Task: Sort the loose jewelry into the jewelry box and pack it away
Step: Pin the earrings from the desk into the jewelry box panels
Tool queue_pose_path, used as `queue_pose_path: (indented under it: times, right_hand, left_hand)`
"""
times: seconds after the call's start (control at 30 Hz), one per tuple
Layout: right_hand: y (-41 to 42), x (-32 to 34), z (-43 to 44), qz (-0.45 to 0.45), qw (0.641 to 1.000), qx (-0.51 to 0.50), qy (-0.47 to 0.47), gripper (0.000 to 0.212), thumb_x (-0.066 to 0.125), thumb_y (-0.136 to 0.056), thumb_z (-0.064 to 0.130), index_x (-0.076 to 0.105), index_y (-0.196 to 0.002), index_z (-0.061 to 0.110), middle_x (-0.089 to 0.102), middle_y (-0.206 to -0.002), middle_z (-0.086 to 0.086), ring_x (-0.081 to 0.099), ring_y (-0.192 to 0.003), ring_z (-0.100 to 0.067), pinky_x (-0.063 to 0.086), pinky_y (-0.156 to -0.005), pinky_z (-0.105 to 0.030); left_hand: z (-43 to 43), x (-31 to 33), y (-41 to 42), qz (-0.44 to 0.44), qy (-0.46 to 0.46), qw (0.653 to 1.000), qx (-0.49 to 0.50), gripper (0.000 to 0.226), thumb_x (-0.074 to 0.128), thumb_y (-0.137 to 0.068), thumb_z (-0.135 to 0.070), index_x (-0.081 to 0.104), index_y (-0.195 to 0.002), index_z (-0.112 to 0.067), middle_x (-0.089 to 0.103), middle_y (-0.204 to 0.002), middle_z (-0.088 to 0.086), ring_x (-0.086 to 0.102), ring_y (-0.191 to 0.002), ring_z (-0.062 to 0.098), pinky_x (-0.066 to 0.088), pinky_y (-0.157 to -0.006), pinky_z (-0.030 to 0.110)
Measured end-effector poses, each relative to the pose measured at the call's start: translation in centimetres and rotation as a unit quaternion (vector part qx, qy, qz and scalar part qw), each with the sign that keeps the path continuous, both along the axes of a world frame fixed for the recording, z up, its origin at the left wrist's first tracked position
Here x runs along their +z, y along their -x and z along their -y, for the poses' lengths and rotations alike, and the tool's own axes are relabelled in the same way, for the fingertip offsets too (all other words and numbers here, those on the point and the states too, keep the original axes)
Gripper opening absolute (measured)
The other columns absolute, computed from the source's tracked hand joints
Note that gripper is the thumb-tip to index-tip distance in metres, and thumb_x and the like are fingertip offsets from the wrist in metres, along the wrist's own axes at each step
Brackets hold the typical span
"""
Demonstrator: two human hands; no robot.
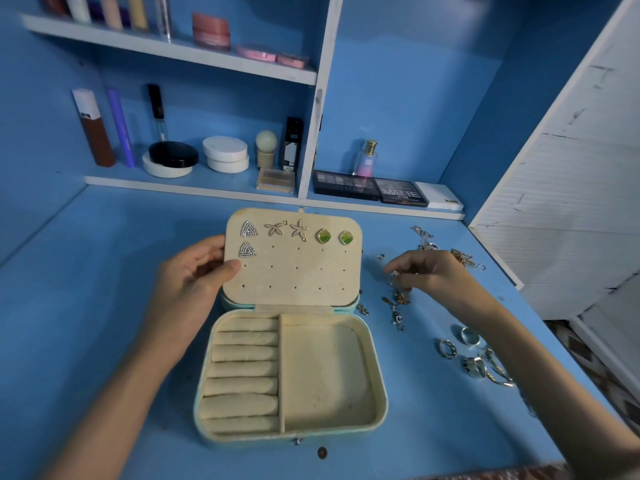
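On the blue table [104, 306], beside the loose jewelry [398, 306]: grips the open jewelry box's [379, 393] lid [294, 271] with the left hand [194, 275], thumb on its face, probably steadying the stud holes; pinches what looks like a small earring [394, 273] with the right hand [426, 271], presumably for pinning there.

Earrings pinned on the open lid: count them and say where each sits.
6, all on the lid panel. Top row, left to right: triangular earring, flower earring, starfish earring, two green earrings. A second triangular earring sits below the first. None appear hidden.
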State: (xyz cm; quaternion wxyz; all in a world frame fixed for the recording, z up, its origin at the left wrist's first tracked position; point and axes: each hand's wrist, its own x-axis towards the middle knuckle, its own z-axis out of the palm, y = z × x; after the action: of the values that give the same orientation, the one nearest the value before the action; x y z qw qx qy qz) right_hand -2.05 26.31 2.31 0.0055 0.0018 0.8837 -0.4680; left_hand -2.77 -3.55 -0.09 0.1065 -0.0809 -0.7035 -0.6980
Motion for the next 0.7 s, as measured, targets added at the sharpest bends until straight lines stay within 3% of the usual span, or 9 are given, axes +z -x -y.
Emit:
queue_pose_path:
  times: [0.13,0.27,0.47,0.7]
  right_hand:
    - [-0.1,-0.3,0.6,0.023,0.997,-0.015,0.075,0.015,0.057,-0.08,-0.013,0.066,-0.079,-0.001,0.061,-0.068,-0.011,0.053,-0.063,-0.02,0.047,-0.058,-0.019]
    - [-0.1,-0.6,0.9,0.039,0.993,-0.015,0.113,0.019,0.056,-0.079,-0.015,0.066,-0.078,0.001,0.062,-0.063,-0.008,0.055,-0.061,-0.02,0.048,-0.061,-0.024]
    - [-0.2,-0.4,1.5,0.042,0.977,-0.024,0.206,0.026,0.054,-0.081,-0.016,0.07,-0.087,0.003,0.068,-0.076,-0.008,0.056,-0.059,-0.013,0.05,-0.059,-0.019]
    - [-0.3,-0.2,2.2,0.026,0.974,-0.049,0.219,0.018,0.059,-0.083,-0.008,0.069,-0.087,0.006,0.067,-0.07,-0.003,0.062,-0.061,-0.012,0.053,-0.062,-0.019]
  left_hand:
    - [0.0,0.0,0.0,0.001,-0.001,1.0,0.0,0.041,0.058,-0.085,0.007,0.064,-0.088,-0.033,0.071,-0.078,-0.024,0.065,-0.078,-0.008,0.046,-0.068,0.004]
    - [0.0,0.0,0.0,0.001,-0.001,1.0,0.003,0.041,0.059,-0.085,0.007,0.064,-0.087,-0.033,0.071,-0.077,-0.025,0.064,-0.076,-0.01,0.045,-0.067,0.003]
    - [0.0,-0.1,0.1,0.003,0.0,1.0,0.002,0.04,0.059,-0.085,0.006,0.065,-0.089,-0.033,0.071,-0.08,-0.024,0.065,-0.079,-0.008,0.046,-0.07,0.005]
    - [0.1,-0.2,0.1,0.007,0.003,1.0,0.001,0.039,0.059,-0.085,0.005,0.065,-0.091,-0.033,0.072,-0.082,-0.023,0.066,-0.081,-0.007,0.047,-0.071,0.006]
